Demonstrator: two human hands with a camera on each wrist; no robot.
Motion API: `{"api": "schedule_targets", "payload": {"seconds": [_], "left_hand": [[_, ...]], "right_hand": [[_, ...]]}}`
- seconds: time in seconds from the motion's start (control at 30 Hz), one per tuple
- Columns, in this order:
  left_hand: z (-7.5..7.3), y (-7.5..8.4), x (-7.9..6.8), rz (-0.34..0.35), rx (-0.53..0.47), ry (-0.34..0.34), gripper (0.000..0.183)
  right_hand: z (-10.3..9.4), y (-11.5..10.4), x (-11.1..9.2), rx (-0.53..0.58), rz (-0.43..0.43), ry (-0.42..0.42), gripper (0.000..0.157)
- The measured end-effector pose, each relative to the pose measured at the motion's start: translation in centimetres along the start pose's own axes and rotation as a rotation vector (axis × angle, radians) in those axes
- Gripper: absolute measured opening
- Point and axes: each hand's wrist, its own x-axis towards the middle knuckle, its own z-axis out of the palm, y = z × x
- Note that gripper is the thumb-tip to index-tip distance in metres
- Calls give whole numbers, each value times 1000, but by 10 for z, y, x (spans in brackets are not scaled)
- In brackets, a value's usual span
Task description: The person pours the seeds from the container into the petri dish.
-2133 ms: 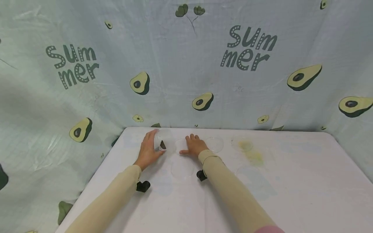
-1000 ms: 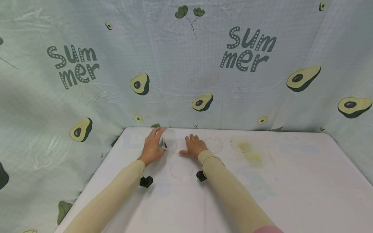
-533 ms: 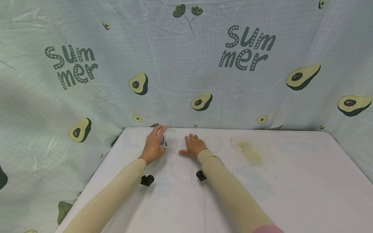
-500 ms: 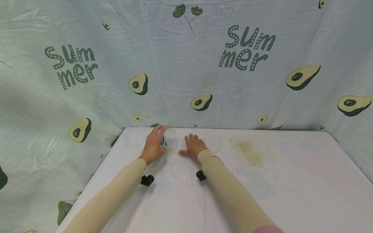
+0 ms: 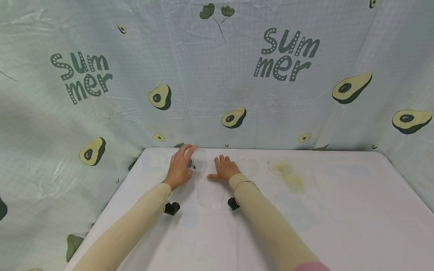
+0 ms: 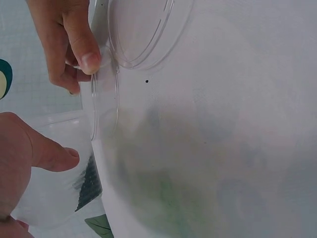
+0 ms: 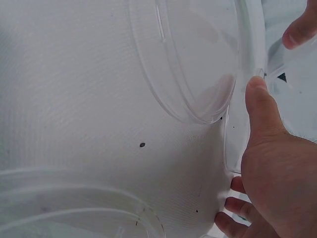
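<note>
My left hand (image 5: 178, 167) holds a clear plastic container (image 6: 54, 188) on its side, thumb against the wall. Small dark grains (image 6: 90, 183) lie together in the container's lower corner, and its mouth faces the right hand. The right hand (image 5: 225, 169) grips a clear round dish (image 6: 105, 111), like a petri dish, on the table; its thumb is at the rim and the other fingers lie around the far side. Part of that dish is hidden behind the right hand. Another clear dish (image 7: 198, 59) lies just in front of it.
More clear dishes lie to the right: one dish (image 5: 248, 159) beside the right hand and another dish (image 5: 279, 165) over a yellow print. A dark speck (image 6: 146, 81) is on the white table (image 5: 339, 210). Behind the table's back edge hangs a patterned curtain (image 5: 203, 75).
My left hand has moved slightly right and up, tilting the container further toward the right hand's dish. The dark patch in it looks smaller. The right hand has stayed in place.
</note>
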Motion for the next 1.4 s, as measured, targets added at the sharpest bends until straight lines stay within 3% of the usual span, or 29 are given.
{"api": "schedule_targets", "payload": {"seconds": [1.03,1.4], "left_hand": [[1,8,6,48,45,-32,88],[0,10,7,60,71,-38,87]], "right_hand": [[7,-1,2,11,17,-9,79],[4,-1,-1,2,6,25,79]]}}
